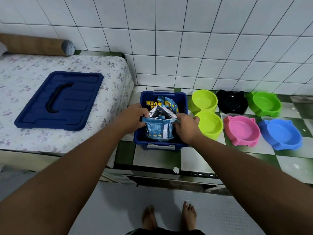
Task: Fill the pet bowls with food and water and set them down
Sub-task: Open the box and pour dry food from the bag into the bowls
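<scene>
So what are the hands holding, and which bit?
The left hand and right hand grip the blue foil food bag by its opened top edge, one each side.

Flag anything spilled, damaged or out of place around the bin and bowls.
Nothing is spilled. The blue lid lies on the flowered mattress, off its bin; the step edge in front of the bin looks chipped.

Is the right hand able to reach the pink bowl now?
Probably yes: the right hand grips the food bag, but only the low lime bowl lies between it and the pink bowl.
</scene>
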Demonstrator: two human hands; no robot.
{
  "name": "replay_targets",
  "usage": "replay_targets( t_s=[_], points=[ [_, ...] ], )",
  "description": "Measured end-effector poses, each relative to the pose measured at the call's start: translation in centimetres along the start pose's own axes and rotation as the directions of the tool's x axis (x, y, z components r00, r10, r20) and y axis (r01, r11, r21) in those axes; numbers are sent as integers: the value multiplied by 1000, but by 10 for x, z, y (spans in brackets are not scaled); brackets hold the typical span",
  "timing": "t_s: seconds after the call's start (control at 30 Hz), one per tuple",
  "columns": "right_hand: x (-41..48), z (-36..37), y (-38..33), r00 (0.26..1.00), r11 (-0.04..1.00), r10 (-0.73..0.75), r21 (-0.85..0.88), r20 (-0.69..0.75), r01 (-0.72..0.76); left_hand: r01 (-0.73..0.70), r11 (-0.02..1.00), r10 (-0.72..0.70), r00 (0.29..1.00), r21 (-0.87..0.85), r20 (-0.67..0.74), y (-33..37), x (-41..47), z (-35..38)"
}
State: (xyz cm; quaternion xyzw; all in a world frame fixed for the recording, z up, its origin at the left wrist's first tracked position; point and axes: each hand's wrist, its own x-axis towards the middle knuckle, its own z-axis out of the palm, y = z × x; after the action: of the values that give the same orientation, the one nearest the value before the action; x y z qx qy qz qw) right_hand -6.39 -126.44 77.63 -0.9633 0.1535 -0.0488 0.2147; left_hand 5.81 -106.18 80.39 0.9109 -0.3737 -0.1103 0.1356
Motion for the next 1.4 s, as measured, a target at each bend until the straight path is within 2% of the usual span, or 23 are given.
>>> replay_targets(
  t_s=[0.27,0.4,0.47,0.6,0.7,0.8,1.07,1.27,1.4],
  points=[
    [-4,-12,-5,995,997,2,81,-99,6,-64,997,67,996,47,-52,-8,-8,-22],
    [-3,-14,-6,991,921,15,387,-135,39,-83,996,82,995,-17,-66,-9,-7,-27],
    [-3,-17,-8,992,883,14,467,-127,48,-104,990,97,992,-99,-75,-12,-7,-29],
    [-1,-27,-13,985,875,-33,471,-170,110,-119,984,117,993,-131,-23,-16,-3,-40],
    [0,-38,-16,978,874,-47,465,-205,140,-121,991,117,990,-60,-73,-18,-1,-51],
    [1,-48,-20,969,848,-26,508,-246,152,-107,993,99,988,-58,-119,-20,0,-60],
    [-2,-69,-25,939,802,99,585,-330,121,-184,914,119,973,-361,-196,-4,2,-79],
    [-1,-109,-39,874,723,190,666,-446,182,-280,765,147,953,-580,-266,21,5,-94],
    [-8,-126,-33,832,710,257,680,-491,182,-314,703,183,947,-638,-264,44,18,-95]
  ],
)
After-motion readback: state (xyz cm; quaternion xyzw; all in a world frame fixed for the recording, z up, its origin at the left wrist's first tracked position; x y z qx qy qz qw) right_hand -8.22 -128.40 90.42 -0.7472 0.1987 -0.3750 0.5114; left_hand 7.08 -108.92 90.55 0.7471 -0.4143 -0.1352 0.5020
